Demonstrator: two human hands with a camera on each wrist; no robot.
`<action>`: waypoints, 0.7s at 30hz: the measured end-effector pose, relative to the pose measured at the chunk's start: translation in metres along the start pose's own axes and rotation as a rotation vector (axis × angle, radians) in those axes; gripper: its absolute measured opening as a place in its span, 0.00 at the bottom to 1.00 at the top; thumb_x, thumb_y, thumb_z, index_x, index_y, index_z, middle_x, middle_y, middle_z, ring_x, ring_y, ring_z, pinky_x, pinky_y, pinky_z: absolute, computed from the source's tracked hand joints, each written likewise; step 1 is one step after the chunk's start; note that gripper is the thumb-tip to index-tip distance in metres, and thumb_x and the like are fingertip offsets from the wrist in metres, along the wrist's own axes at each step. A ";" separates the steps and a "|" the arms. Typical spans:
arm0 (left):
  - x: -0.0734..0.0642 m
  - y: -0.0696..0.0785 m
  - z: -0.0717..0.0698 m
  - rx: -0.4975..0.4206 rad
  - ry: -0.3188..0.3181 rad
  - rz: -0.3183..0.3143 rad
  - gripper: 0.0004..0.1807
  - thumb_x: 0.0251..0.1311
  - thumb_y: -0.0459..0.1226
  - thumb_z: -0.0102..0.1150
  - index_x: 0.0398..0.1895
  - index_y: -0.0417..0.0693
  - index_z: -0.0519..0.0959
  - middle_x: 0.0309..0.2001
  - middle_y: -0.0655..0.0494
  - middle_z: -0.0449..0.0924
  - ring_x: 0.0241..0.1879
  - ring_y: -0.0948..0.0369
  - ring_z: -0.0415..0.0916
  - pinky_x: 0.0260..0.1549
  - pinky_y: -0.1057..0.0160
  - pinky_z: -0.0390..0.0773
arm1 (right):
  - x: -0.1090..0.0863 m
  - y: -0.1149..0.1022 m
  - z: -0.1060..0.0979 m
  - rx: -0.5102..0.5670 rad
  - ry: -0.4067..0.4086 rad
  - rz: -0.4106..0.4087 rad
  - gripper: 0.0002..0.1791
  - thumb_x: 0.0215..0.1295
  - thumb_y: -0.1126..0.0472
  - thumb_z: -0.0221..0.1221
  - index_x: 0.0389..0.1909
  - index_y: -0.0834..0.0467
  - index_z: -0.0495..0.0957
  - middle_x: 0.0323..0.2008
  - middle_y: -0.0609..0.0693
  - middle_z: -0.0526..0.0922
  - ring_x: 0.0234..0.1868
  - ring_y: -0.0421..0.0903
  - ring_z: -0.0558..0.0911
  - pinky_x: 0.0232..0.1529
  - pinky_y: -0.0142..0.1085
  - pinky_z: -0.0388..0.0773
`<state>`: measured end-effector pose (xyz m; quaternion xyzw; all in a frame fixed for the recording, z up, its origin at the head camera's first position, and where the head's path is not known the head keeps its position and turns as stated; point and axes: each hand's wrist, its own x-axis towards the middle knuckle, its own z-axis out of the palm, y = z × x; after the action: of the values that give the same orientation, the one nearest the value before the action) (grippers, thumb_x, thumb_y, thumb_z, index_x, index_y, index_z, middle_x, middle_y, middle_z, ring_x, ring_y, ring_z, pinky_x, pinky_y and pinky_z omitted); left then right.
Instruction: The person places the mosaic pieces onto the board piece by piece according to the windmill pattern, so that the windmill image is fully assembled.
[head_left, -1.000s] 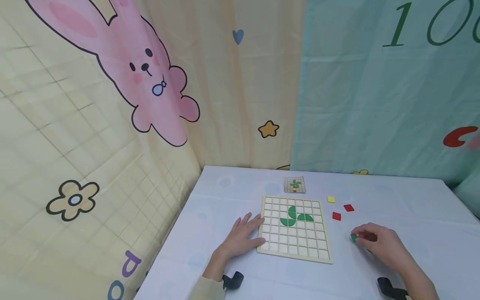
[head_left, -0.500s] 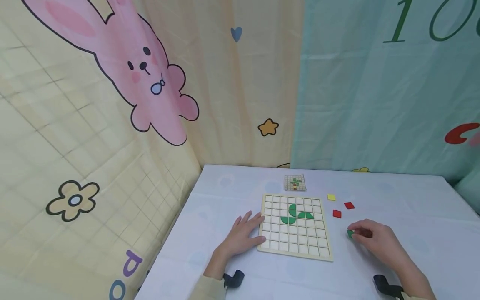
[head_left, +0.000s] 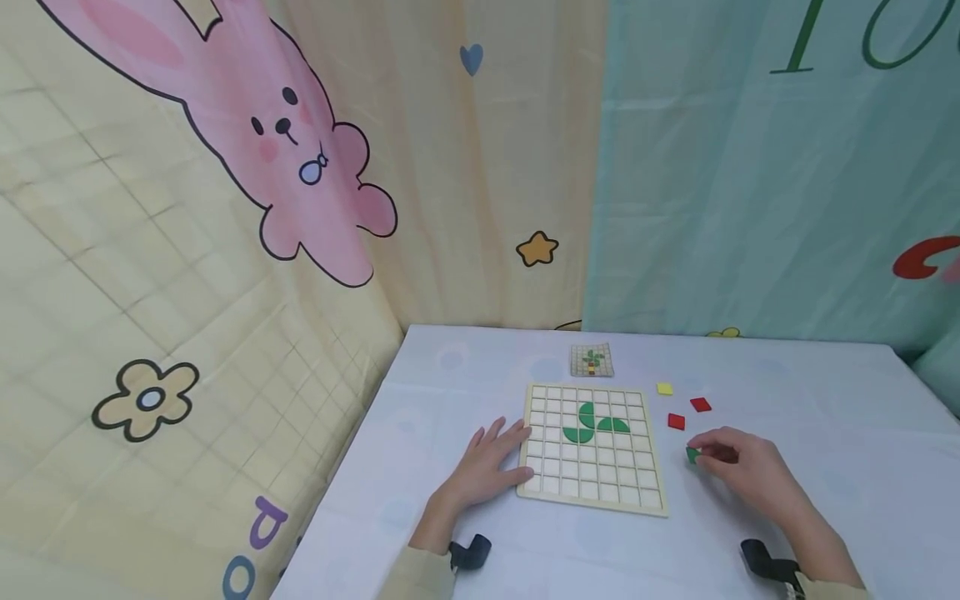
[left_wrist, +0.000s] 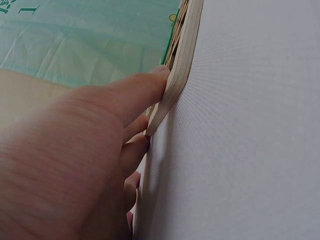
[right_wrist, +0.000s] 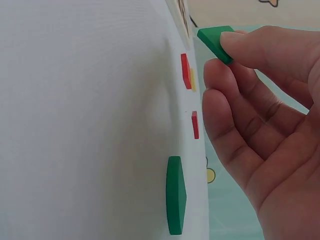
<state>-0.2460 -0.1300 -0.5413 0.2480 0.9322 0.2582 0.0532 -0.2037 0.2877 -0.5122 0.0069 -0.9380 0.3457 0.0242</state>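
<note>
Since the earlier head-view frame, the right hand (head_left: 746, 467) has moved left and nearer the board, carrying a green piece (head_left: 692, 455) with it, while the left hand (head_left: 483, 467) has kept its place at the board's edge. The right hand, in the lower right of the frame, pinches the green piece between thumb and fingers, just right of the board and apart from it; in the right wrist view the piece is tilted and raised off the table. The left hand, low and near the centre, lies with fingers spread and fairly straight, a fingertip and the thumb touching the left edge of the pale square grid board (head_left: 615, 479). On that board, in the lower part of the frame right of centre, sit three green half-round shapes (head_left: 613, 425), grouped in its upper middle. Just above the board lies a small printed card (head_left: 605, 367). Right of the board's upper corner are a yellow square (head_left: 664, 389) and two red pieces (head_left: 677, 422). The right wrist view shows another green piece (right_wrist: 175, 195) lying on the white-covered table (head_left: 810, 400), low in the frame. Behind, a teal curtain (head_left: 750, 208) fills the upper right, and a pink rabbit (head_left: 337, 217) decorates the upper left.
</note>
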 end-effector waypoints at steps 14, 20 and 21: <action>0.001 0.000 0.001 -0.005 -0.015 -0.012 0.39 0.67 0.58 0.56 0.78 0.60 0.61 0.78 0.65 0.54 0.79 0.56 0.37 0.75 0.46 0.38 | 0.005 -0.009 0.008 -0.009 -0.017 -0.025 0.14 0.58 0.64 0.72 0.46 0.55 0.86 0.39 0.48 0.83 0.39 0.47 0.80 0.36 0.34 0.82; 0.002 -0.001 0.002 0.006 -0.010 -0.007 0.39 0.68 0.59 0.55 0.78 0.61 0.60 0.78 0.66 0.54 0.79 0.56 0.37 0.75 0.46 0.38 | 0.012 -0.015 0.010 -0.020 -0.018 -0.060 0.13 0.59 0.66 0.71 0.45 0.53 0.86 0.36 0.47 0.82 0.38 0.47 0.79 0.37 0.34 0.82; 0.002 -0.001 0.001 0.012 -0.007 -0.005 0.39 0.68 0.59 0.55 0.79 0.60 0.60 0.78 0.66 0.54 0.79 0.56 0.38 0.75 0.46 0.38 | 0.013 -0.017 0.010 -0.018 -0.021 -0.066 0.13 0.59 0.66 0.71 0.45 0.54 0.86 0.37 0.47 0.82 0.38 0.47 0.79 0.37 0.35 0.83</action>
<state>-0.2481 -0.1291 -0.5429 0.2467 0.9342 0.2514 0.0556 -0.2164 0.2688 -0.5082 0.0411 -0.9406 0.3360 0.0260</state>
